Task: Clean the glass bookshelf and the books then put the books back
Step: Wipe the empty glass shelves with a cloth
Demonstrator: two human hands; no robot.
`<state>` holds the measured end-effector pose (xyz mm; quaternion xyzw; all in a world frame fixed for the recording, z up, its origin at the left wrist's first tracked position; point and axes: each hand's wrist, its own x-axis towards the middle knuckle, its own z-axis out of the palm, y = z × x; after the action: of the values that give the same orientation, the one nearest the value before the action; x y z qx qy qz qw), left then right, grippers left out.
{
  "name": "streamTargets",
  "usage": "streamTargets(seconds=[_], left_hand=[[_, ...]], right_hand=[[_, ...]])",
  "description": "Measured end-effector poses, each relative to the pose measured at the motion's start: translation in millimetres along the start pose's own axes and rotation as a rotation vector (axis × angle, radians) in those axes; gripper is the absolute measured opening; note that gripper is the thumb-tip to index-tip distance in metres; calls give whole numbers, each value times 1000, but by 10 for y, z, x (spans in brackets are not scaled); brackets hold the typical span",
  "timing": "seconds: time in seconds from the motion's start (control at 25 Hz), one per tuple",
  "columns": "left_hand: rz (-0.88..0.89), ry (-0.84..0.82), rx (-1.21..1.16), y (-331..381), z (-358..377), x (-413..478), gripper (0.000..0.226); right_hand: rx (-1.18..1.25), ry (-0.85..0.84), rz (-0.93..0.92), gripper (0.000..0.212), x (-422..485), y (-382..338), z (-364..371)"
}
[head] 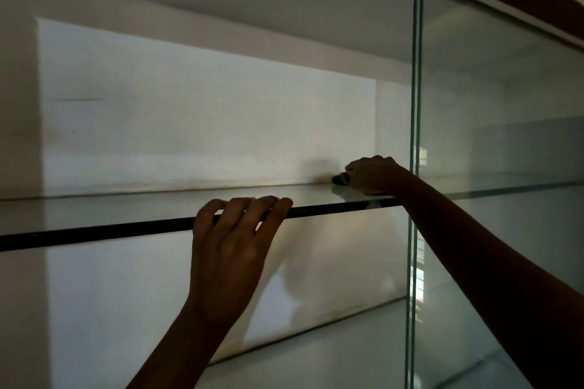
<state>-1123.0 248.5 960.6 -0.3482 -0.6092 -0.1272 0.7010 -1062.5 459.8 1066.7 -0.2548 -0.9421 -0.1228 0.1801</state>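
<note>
Head view: left grip [227,249] hooks curled fingers over the dark front edge of the clear glass shelf [126,211]. Farther in on that shelf, right grip [369,175] closes round a small dark object [339,179], mostly hidden, too dim to identify.

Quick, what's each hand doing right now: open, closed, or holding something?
Left hand: curled over the dark-edged clear glass shelf.
Right hand: grips a small dark object, too dim to identify.

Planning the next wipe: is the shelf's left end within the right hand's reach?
Probably: the glass shelf lies bare left of the right hand; the left hand grips only its front edge.
</note>
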Motion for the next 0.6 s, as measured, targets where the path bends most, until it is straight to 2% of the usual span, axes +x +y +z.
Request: streamTargets(seconds=[0.12, 0.36, 0.48, 0.6], left_hand=[[2, -82, -22, -4, -95, -31, 34], [-153, -223, 112, -335, -445, -317, 53], [-231, -207, 199, -589, -573, -444, 55], [-241, -145, 264, -879, -676, -556, 53]], right_hand=[[93, -57, -124, 38, -85, -181, -115], [161, -64, -377, 40, -299, -845, -341], [228, -40, -508, 45, -409, -1124, -413], [413, -43, -671, 43, -536, -1282, -468]])
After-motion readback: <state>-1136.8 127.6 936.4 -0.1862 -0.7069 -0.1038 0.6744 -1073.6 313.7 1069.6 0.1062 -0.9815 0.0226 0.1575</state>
